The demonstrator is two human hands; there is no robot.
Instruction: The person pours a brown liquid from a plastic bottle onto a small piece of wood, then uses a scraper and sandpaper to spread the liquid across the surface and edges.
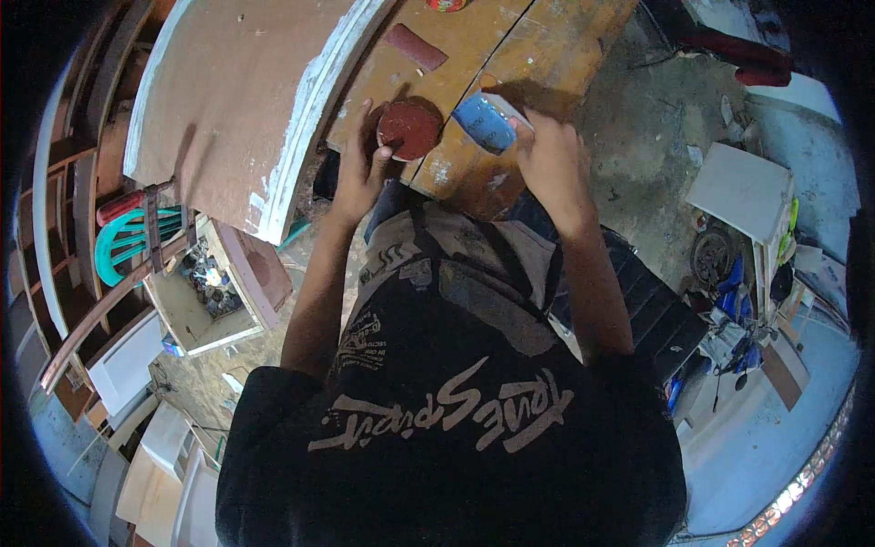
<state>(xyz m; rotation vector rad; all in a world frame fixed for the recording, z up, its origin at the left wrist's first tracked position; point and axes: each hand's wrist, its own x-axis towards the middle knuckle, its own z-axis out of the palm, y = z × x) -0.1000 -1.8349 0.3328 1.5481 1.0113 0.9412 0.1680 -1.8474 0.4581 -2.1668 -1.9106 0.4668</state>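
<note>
Blue boxy piece [486,124], pale along one side, was clamped between the thumb and fingers of the right hand [553,162]; the left hand [358,169] was closed around the edge of a round red-brown piece [410,129]. Both were held over the near part of the wooden counter [556,55], side by side and apart; whether either touched it I could not tell. Its long axis seemed to slant from upper left down to the right, the far end pointing away from the body and leftward. The round piece had no long axis; its red-brown face was turned upward. My judgement was a step of handling the two together, calling next for steady, level grips. Farther out lay a reddish strip [416,46] and a curved panel [228,73].
</note>
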